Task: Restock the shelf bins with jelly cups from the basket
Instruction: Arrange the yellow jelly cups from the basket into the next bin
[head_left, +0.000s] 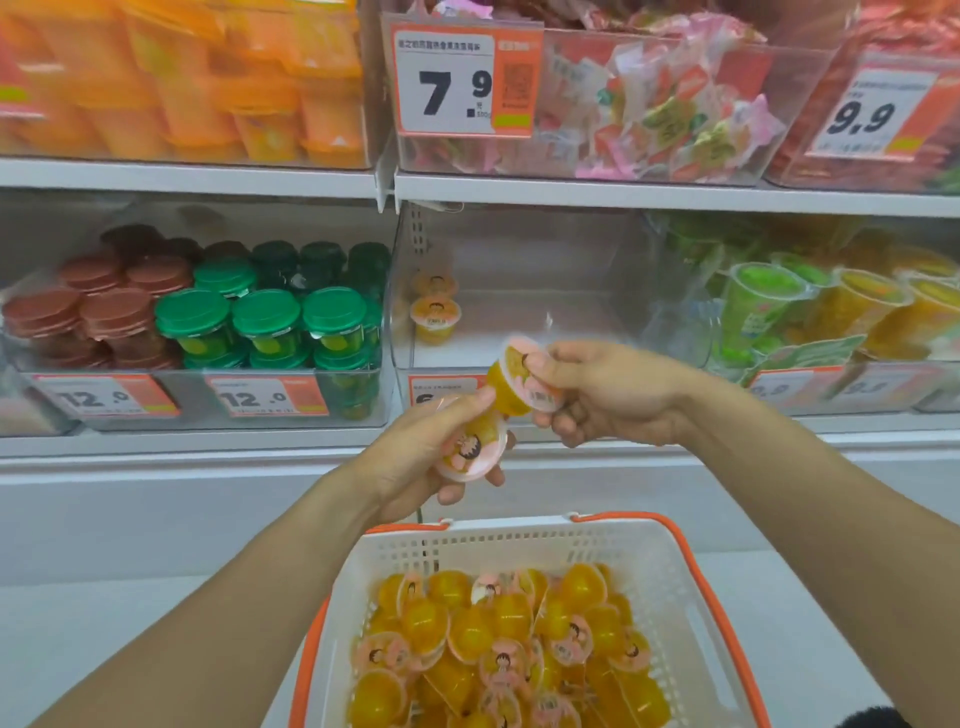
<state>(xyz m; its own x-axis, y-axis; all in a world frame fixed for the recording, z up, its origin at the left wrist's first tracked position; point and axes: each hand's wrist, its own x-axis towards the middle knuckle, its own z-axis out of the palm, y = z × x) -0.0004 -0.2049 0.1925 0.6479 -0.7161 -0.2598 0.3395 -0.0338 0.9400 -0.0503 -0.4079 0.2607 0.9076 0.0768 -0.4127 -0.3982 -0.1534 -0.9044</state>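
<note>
From the head camera, both hands are raised in front of the shelf, above the far rim of the basket (524, 540). The left hand (431, 452) curls its fingers and thumb round a jelly cup (470, 452), whose pink lid faces the camera. The right hand (602, 395) pinches a second jelly cup (522, 382) by its lid edge, tilted with the yellow body pointing down and to the left. The two cups touch or nearly touch where the hands meet; I cannot tell which.

The basket is white with an orange rim and handles and sits at the bottom middle of the picture. A heap of the same yellow jelly cups (498, 654) fills it, some lying lid up, some on their sides.

Behind the hands, on the lower shelf, stands a clear bin (561, 332). One jelly cup (435, 318) sits at its left side near the front wall, and another cup (434, 285) shows just behind it; the rest of its floor is bare. An orange price tag (441, 389) hangs on the bin's front edge, partly hidden by the hands.

The bin to the left holds tubs with green lids (265, 317) and brown lids (111, 312). The bin to the right holds tall green and yellow cups (810, 306). On the upper shelf a tag reading 7.9 (460, 83) hangs on a bin of wrapped sweets (670, 104).
</note>
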